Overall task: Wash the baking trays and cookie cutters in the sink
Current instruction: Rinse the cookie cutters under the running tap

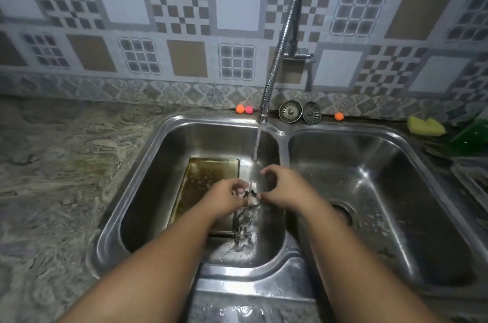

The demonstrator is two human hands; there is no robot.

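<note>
Steel, thin and wet: the cookie cutter [250, 194] I have between both hands sits right under the water stream [256, 148] in the left basin of the sink [163, 137]. My left hand [227, 194] curls its fingers round one edge, while my right hand [282, 188] pinches the opposite edge, its other fingers arched clear. I judge the cutter light and stiff, yet easy to bend if squeezed across its open middle, and slippery, so I would hold it by the flat walls. More cutters [243, 230] lie on the basin floor just below. Beside them the baking tray [208, 174] holds brownish water; it is heavier and best lifted by its rim.
</note>
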